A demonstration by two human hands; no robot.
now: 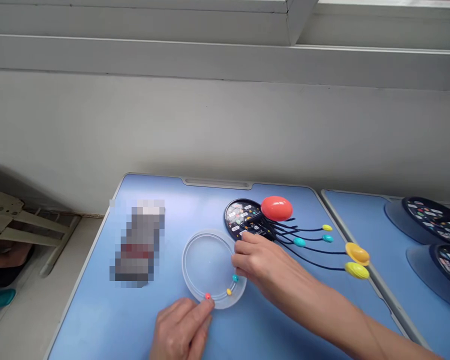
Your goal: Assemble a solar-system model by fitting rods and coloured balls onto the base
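Observation:
A clear round plastic lid [210, 257] lies on the blue table [97, 310]. Three small beads sit along its near rim: red [207, 296], yellow [229, 291] and teal [235, 278]. My left hand [182, 327] rests at the lid's near edge with its fingertips by the red bead, fingers loosely curled. My right hand [257, 262] reaches in from the right, fingers bent at the lid's right rim just above the teal bead. Behind it lies a black disc toy [243, 218] with an orange-red ball [276, 208] and thin black arms ending in coloured balls [356, 254].
A blurred-out object [139, 242] lies on the left of the table. A second blue table [397, 250] at the right holds two more black discs on clear domes [431, 215]. A grey wall runs behind; floor and a metal frame [7, 220] lie to the left.

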